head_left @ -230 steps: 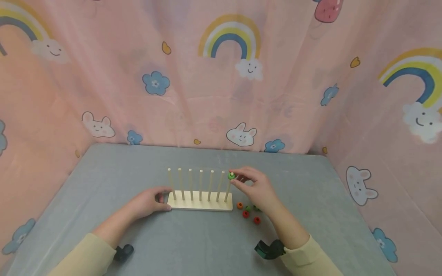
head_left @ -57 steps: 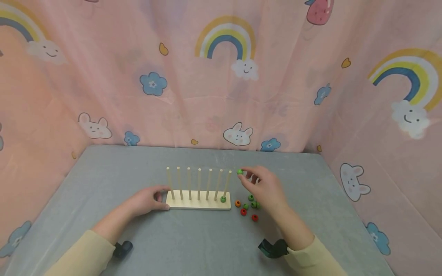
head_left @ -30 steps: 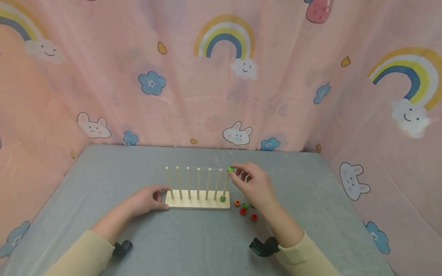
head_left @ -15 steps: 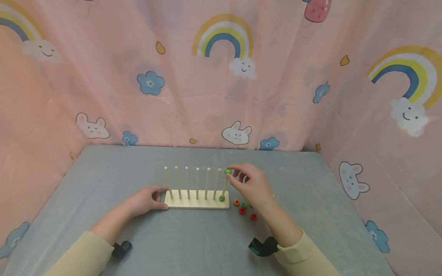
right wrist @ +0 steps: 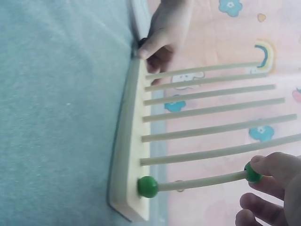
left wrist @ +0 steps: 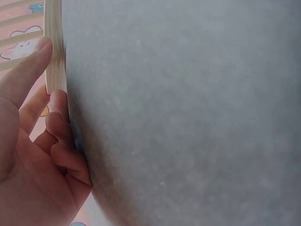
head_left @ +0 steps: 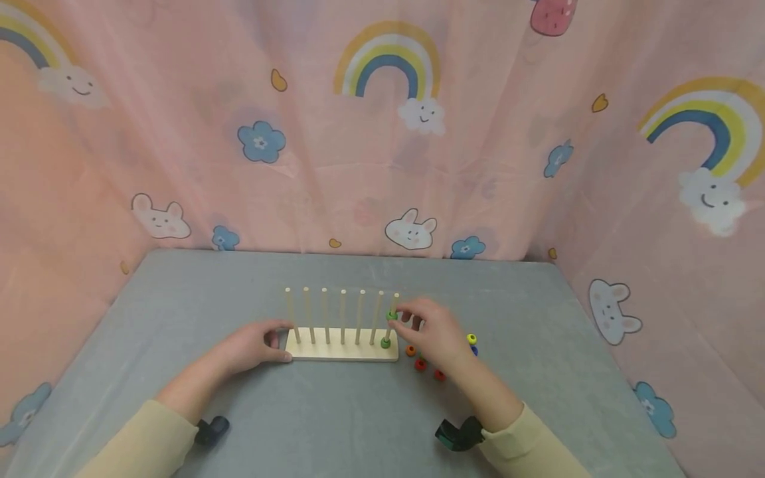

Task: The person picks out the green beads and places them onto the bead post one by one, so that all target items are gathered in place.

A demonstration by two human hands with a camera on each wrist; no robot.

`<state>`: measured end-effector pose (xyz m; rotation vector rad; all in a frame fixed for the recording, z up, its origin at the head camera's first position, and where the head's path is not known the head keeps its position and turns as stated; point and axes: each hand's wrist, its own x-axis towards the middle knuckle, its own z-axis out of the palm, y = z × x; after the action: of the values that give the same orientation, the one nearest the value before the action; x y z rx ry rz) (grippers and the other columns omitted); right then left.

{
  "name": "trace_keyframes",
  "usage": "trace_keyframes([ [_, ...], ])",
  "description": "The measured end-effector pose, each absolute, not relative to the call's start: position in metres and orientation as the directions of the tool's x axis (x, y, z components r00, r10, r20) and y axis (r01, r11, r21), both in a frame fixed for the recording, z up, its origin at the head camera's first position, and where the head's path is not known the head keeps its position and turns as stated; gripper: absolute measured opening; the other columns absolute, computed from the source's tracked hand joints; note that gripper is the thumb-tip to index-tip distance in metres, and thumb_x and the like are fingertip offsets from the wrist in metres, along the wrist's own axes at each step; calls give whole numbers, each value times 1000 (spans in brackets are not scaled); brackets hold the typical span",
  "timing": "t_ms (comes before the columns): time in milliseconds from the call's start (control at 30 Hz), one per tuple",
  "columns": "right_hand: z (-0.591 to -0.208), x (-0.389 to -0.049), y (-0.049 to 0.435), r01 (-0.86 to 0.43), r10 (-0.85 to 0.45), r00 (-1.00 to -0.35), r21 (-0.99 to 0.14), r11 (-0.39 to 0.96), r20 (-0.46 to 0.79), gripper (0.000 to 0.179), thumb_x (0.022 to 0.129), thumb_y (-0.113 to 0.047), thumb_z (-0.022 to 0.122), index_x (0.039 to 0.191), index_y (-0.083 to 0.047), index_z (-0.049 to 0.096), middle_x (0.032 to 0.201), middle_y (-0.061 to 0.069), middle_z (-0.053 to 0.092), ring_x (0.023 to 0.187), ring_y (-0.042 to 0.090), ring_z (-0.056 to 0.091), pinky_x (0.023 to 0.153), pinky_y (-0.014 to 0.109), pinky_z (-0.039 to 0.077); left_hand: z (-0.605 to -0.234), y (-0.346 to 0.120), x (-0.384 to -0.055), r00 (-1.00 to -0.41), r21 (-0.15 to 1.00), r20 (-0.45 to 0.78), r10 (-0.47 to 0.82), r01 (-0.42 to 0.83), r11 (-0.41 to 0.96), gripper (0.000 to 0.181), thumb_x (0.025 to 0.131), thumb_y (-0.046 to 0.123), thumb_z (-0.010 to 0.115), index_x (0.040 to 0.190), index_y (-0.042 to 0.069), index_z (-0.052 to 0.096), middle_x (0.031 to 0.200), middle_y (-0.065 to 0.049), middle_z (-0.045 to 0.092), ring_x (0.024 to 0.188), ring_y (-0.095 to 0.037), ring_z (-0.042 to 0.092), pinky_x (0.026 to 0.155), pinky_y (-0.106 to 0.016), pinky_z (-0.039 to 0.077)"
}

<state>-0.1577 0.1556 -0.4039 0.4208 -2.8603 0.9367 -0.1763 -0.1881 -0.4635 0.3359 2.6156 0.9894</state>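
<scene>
A pale wooden peg board (head_left: 342,354) with a row of several upright pegs stands on the grey table. My left hand (head_left: 252,348) grips its left end, thumb on the near edge, as the left wrist view also shows. At the right end, my right hand (head_left: 433,332) pinches a green bead (right wrist: 253,173) between thumb and fingers. That bead is threaded on the rightmost peg (right wrist: 202,182), in its upper part. A second green bead (right wrist: 147,187) sits at the foot of the same peg, against the base.
Right of the board lie an orange bead (head_left: 410,350) and red beads (head_left: 421,364), partly under the right hand. Beyond the right wrist are a yellow bead (head_left: 471,338) and a blue bead (head_left: 475,350). A pink patterned curtain (head_left: 323,166) hangs behind the table.
The right hand brought a green bead from the right of the board to the rightmost peg's top, then slid it partway down. Earlier it placed the lower green bead. The left hand stayed.
</scene>
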Motion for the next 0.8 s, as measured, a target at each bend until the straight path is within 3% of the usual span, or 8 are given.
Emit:
trace_keyframes([
  [500,-445,-170,153,-207,-277,-959,-515,832,-63,12,89,-31,76,91,-20,71,79,-7,56,70,13,51,59,31,43,-461,-188,-177,-916,681,-217,336,105,725,62,79,29,84,132,6,60,78,-1,52,70,-16,47,64,-34,37],
  [800,-450,-172,152,-182,-278,-956,-542,820,-98,19,88,-31,76,104,-21,73,81,-8,58,68,13,51,57,31,43,-461,-187,-176,-919,680,-230,320,83,728,64,79,29,84,133,6,59,79,-1,52,70,-16,47,63,-33,37],
])
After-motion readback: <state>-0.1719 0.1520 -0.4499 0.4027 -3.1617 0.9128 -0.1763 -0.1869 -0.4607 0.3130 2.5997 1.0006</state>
